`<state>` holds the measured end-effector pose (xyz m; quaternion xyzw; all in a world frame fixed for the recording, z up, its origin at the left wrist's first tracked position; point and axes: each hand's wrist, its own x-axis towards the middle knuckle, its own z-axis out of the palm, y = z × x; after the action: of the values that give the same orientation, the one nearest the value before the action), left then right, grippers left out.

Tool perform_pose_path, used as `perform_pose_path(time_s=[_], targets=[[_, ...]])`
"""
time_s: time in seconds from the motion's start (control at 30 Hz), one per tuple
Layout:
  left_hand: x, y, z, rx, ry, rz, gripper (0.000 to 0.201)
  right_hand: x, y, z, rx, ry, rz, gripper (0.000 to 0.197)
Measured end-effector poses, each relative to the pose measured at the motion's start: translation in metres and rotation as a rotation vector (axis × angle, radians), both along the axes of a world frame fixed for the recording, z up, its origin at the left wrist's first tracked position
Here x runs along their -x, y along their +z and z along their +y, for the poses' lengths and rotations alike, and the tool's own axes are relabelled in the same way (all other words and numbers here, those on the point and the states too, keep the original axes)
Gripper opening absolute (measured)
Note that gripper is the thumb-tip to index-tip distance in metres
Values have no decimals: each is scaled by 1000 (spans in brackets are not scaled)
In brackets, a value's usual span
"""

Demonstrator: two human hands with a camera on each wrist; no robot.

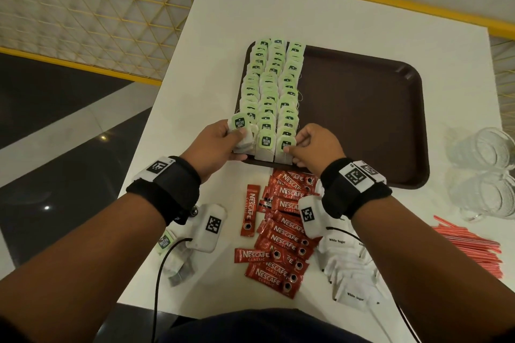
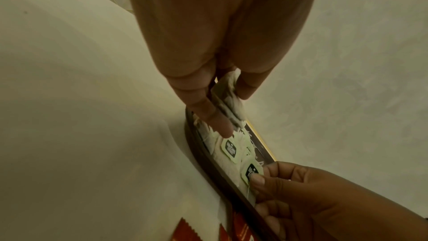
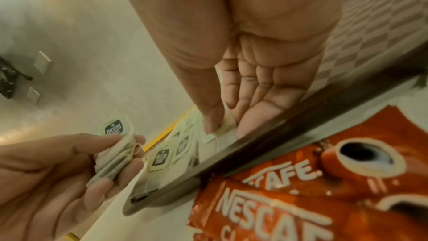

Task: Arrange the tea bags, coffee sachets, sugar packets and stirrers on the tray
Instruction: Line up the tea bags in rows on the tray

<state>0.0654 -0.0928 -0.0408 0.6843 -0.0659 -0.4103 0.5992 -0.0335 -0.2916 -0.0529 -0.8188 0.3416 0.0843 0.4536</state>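
Three overlapping rows of green-tagged paper tea bags [image 1: 269,92] are laid along the left side of the dark brown plastic tray [image 1: 362,120]. A small bundle of tea bags [image 1: 242,133] is gripped in the left hand [image 1: 220,145] at the tray's near-left corner. The nearest bag's tag [image 1: 285,144] in the right-hand row is pinched by the right hand [image 1: 317,147]. Red coffee sachets [image 1: 278,234], white sugar packets [image 1: 348,267] and red stirrers [image 1: 471,248] are left on the white table [image 1: 306,14].

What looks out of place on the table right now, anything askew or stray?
Two coffee sachets lie apart from the red pile, one upright, one crosswise. A few loose tea bags sit crumpled at the table's near left edge, away from the neat rows on the tray. Nothing looks spilled or torn.
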Motion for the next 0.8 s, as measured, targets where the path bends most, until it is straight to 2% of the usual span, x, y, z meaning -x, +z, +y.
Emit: perform_pose_path(time_s=[0.13,0.27,0.4,0.5,0.57,0.67,0.73,0.8], targets=[[0,1,-2,6,-7,23,33,0,0,1,65,24,21,28],[0,2,-3,24,-62,-5,29,-1,15,0,170,5,-106,24],[1,1,-7,-2,-88,-88,27,-4,31,12,-47,122,-193,24],[4,2,-13,-6,-109,-142,26,-4,32,20,-191,102,-236,21],[7,1,-15,-3,-123,-162,25,-1,30,21,-223,68,-247,16],[7,-2,-14,-29,-100,-177,20,6,27,13,-270,-9,-199,23],[2,-4,-9,-88,-66,-201,19,11,22,6,-232,-9,-132,24],[-3,-7,-4,-173,-75,-309,20,15,17,1,-160,23,-73,20]])
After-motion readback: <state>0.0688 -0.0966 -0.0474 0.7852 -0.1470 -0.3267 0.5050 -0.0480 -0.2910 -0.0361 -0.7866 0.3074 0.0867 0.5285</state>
